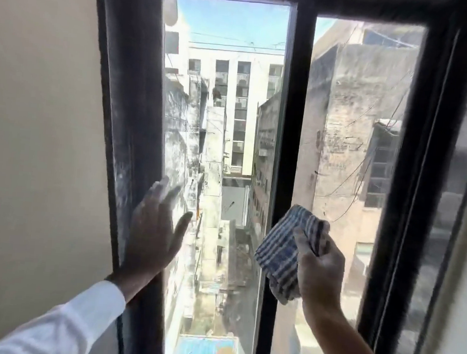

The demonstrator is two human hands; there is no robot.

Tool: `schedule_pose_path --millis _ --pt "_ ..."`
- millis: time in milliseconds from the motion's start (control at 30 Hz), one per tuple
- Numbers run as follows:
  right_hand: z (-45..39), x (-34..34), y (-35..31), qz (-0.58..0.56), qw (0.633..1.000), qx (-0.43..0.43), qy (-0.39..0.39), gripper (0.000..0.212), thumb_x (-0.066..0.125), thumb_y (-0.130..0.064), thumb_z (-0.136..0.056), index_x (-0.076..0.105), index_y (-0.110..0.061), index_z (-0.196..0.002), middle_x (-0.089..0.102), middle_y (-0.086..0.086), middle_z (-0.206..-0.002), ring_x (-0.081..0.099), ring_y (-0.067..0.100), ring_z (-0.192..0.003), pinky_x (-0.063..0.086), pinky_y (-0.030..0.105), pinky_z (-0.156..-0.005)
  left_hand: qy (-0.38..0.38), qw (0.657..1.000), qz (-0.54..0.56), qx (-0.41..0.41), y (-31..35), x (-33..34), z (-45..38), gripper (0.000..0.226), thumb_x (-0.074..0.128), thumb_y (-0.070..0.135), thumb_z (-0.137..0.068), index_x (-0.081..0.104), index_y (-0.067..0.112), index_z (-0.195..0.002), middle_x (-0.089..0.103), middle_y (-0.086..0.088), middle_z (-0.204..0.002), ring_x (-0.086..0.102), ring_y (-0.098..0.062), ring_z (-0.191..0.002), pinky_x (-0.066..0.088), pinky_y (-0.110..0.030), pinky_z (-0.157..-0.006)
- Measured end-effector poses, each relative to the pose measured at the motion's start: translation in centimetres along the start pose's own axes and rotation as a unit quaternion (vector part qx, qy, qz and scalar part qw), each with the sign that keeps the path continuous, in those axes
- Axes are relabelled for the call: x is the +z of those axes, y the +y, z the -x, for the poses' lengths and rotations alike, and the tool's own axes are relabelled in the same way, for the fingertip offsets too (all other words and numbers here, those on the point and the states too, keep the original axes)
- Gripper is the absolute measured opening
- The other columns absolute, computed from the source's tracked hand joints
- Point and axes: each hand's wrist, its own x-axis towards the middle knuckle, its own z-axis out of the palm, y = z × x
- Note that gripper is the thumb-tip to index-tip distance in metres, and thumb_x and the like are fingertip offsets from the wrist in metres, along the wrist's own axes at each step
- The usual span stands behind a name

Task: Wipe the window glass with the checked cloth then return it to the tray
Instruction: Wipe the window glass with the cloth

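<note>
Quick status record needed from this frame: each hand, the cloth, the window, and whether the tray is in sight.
left hand: open, fingers spread, at the dark frame and left pane edge
right hand: gripping the checked cloth
cloth: bunched, held up before the central bar and right pane; contact with glass unclear
right pane: hazy, smudged
tray: not in view

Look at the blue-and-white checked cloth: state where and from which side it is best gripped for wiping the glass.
Grip the blue-and-white checked cloth at its bunched rear edge, coming from the room side, as the right hand does. Folded into a thick pad, it then presents its broad flat face to the hazy glass pane, fingers staying behind the pad. The left hand is spread open near the dark window frame.
</note>
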Motion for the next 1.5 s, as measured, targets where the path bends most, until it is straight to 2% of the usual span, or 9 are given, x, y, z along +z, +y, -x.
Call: schedule_pose_path --millis 167,433,633,833,1000,1133,1300,1433,1500 --pt "-4.3 6.7 -2.8 0.262 0.865 -0.425 0.041 0.053 0.062 0.005 -0.096 0.072 -0.007 -0.147 0.081 0.007 -0.14 0.075 0.014 -0.127 0.058 0.029 -0.105 0.07 0.997 -0.009 0.039 -1.7 -0.8 -10.6 0.078 0.038 0.057 -0.117 0.016 0.016 -0.181 0.009 -0.007 -0.191 0.018 -0.029 -0.177 0.025 -0.049 -0.139" --pt "-8.4 15.3 1.8 0.41 0.803 -0.424 -0.084 0.073 0.053 -0.055 -0.113 0.034 -0.025 -0.176 0.023 0.006 -0.187 0.013 0.031 -0.176 0.011 0.051 -0.144 0.11 0.992 -0.05 0.043 -3.5 2.6 -13.4 0.08 0.014 0.065 -0.115 0.006 0.024 -0.183 0.001 -0.002 -0.192 0.007 -0.019 -0.179 0.012 -0.044 -0.144" --pt "-4.6 18.2 7.7 0.434 0.54 -0.644 -0.324 0.049 0.04 -0.042 -0.121 0.048 -0.027 -0.166 0.046 -0.002 -0.177 0.043 0.026 -0.164 0.036 0.053 -0.134 0.149 0.986 -0.061 0.053 -3.9 3.0 -13.5 0.074 0.016 0.06 -0.116 0.005 0.029 -0.183 -0.003 0.001 -0.192 0.005 -0.015 -0.179 -0.003 -0.031 -0.142" --pt "-9.6 19.8 0.6 0.401 0.782 -0.477 0.006 0.058 0.034 -0.053 -0.121 0.043 -0.024 -0.171 0.034 0.005 -0.184 0.034 0.033 -0.17 0.024 0.058 -0.138 0.152 0.987 0.014 0.041 -3.6 2.3 -13.4 0.074 0.013 0.063 -0.115 -0.004 0.034 -0.181 -0.014 0.005 -0.19 -0.005 -0.013 -0.178 -0.006 -0.028 -0.141" --pt "-7.3 19.2 3.1 0.405 0.599 -0.651 -0.232 0.047 0.052 -0.036 -0.115 0.058 -0.023 -0.16 0.055 0.004 -0.172 0.049 0.03 -0.162 0.035 0.053 -0.136 0.142 0.987 0.053 0.045 -3.2 1.8 -13.3 0.074 0.011 0.066 -0.113 -0.01 0.039 -0.179 -0.022 0.011 -0.187 -0.011 -0.012 -0.177 -0.01 -0.027 -0.14" --pt "-7.5 21.1 0.7 0.384 0.747 -0.536 -0.084 0.047 0.042 -0.032 -0.121 0.05 -0.02 -0.166 0.045 0.005 -0.178 0.04 0.03 -0.167 0.026 0.054 -0.139 0.145 0.986 0.066 0.039 -3.3 1.8 -13.3 0.073 0.012 0.066 -0.113 -0.012 0.041 -0.177 -0.026 0.014 -0.185 -0.014 -0.01 -0.176 -0.009 -0.027 -0.14" --pt "-6.6 15.7 6.9 0.43 0.55 -0.651 -0.299 0.05 0.029 -0.023 -0.122 0.042 -0.022 -0.171 0.041 -0.001 -0.179 0.038 0.024 -0.166 0.026 0.049 -0.14 0.128 0.989 0.044 0.061 -3.9 2.0 -13.1 0.073 0.013 0.065 -0.114 -0.009 0.04 -0.178 -0.02 0.008 -0.187 -0.012 -0.014 -0.177 0.002 -0.04 -0.143" --pt "-9.9 14.4 3.7 0.438 0.779 -0.449 -0.034 0.069 0.042 -0.045 -0.12 0.017 -0.02 -0.18 0.007 0.003 -0.19 0.016 0.029 -0.176 0.016 0.049 -0.143 0.137 0.988 0.048 0.057 -3.3 2.1 -13.1 0.074 0.015 0.062 -0.115 0.0 0.032 -0.181 -0.019 0.005 -0.186 -0.008 -0.02 -0.177 0.011 -0.051 -0.143" --pt "-7.5 14.7 5.0 0.436 0.774 -0.456 -0.056 0.07 0.042 -0.043 -0.12 0.016 -0.017 -0.179 0.004 0.005 -0.189 0.018 0.031 -0.175 0.018 0.051 -0.143 0.145 0.987 0.055 0.041 -3.0 2.0 -13.1 0.08 0.015 0.064 -0.114 0.013 0.022 -0.182 -0.011 0.001 -0.186 -0.002 -0.023 -0.177 0.016 -0.054 -0.142"
